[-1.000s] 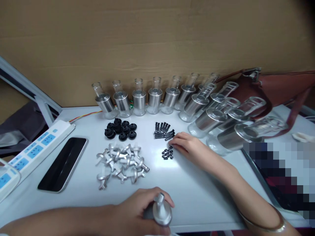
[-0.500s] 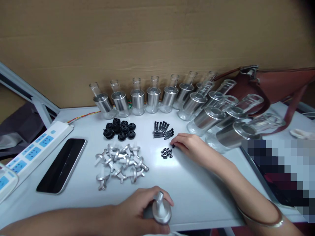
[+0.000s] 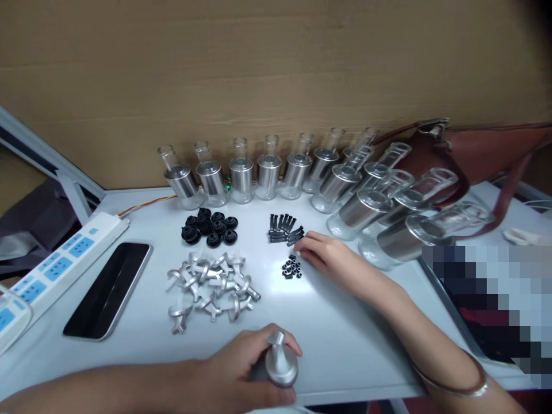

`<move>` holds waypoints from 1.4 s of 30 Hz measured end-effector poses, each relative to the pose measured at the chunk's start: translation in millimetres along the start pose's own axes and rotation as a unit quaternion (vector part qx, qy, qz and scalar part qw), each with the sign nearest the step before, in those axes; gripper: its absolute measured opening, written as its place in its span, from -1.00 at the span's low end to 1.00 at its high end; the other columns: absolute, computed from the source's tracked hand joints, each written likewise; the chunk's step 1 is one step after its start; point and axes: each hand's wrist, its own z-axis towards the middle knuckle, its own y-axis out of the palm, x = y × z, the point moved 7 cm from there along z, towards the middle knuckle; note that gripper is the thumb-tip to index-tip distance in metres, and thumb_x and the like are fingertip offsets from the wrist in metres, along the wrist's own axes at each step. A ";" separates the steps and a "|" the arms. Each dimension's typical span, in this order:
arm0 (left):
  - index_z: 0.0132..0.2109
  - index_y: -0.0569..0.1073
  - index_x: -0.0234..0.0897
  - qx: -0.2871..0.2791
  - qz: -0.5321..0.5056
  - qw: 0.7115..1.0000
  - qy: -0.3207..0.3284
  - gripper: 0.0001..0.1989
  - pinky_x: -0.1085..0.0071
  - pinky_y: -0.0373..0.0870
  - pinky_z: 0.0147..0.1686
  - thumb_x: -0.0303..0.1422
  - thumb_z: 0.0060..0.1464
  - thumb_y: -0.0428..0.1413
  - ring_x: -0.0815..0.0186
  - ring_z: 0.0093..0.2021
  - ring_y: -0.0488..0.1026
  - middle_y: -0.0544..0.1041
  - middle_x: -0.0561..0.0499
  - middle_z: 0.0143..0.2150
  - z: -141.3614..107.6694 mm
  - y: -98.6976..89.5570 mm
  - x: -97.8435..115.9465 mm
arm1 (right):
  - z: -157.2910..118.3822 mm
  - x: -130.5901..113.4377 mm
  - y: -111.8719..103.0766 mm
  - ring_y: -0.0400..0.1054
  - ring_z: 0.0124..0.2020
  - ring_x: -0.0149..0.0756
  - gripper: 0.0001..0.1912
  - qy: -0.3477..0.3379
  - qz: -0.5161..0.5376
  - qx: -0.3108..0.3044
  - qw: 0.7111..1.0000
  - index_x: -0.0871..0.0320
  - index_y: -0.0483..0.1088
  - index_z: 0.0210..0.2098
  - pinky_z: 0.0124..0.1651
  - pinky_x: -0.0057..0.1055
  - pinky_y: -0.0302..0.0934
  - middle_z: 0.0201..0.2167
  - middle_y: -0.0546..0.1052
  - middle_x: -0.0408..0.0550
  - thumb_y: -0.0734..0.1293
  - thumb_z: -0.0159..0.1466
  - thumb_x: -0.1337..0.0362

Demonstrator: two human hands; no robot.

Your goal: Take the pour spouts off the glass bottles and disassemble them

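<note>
Near the front edge of the table, my left hand (image 3: 241, 368) is wrapped round a silver metal pourer spout (image 3: 282, 365), its narrow tip pointing up. The lower part of the spout is hidden by my fingers. My right hand (image 3: 328, 256) rests by a small pile of black rings (image 3: 291, 268), fingertips together at its upper right edge. Whatever is between those fingertips is too small to make out. Just behind lie several thin black tube-like pieces (image 3: 282, 228). More silver spouts (image 3: 211, 282) lie heaped to the left, with black ribbed stoppers (image 3: 209, 227) behind them.
Glass bottles with metal sleeves (image 3: 269, 169) stand in a curved row along the back and right. A phone (image 3: 107, 290) and a white power strip (image 3: 60, 270) lie at the left. A brown bag (image 3: 487, 149) sits behind the bottles on the right.
My right hand has shifted slightly left, closer to the black rings. A dark piece seen at its fingertips before no longer shows there. My left hand still holds the spout, nearly unmoved.
</note>
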 end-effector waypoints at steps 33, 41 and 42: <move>-0.10 0.27 -0.24 0.006 0.003 1.000 0.014 -0.69 0.49 0.06 -0.46 -0.25 0.03 0.14 0.41 -0.46 0.07 0.17 0.13 -0.41 0.7 -0.9 -0.3 | 0.2 1.3 0.3 0.45 -0.32 -0.28 -0.77 -0.025 0.020 -0.002 0.999 0.16 0.47 -0.27 -0.24 -0.41 0.29 -0.30 0.54 -0.04 0.20 0.28 0.51; -0.08 0.27 -0.23 -0.002 0.003 1.000 -0.006 -0.67 0.50 0.05 -0.48 -0.24 0.04 0.14 0.42 -0.47 0.06 0.16 0.15 -0.42 -1.3 0.3 -1.6 | -0.8 -4.8 1.3 0.49 -0.26 -0.27 -0.72 -0.045 0.036 -0.012 0.998 0.18 0.49 -0.20 -0.16 -0.41 0.33 -0.26 0.59 -0.01 0.19 0.27 0.52; -0.08 0.27 -0.23 -0.004 0.004 1.000 -0.011 -0.67 0.50 0.04 -0.48 -0.24 0.04 0.14 0.42 -0.47 0.06 0.16 0.16 -0.42 -1.3 0.6 -2.0 | -1.7 -5.4 -0.9 0.49 -0.25 -0.26 -0.72 -0.046 0.034 -0.005 0.998 0.18 0.49 -0.19 -0.17 -0.40 0.32 -0.25 0.59 -0.01 0.18 0.27 0.51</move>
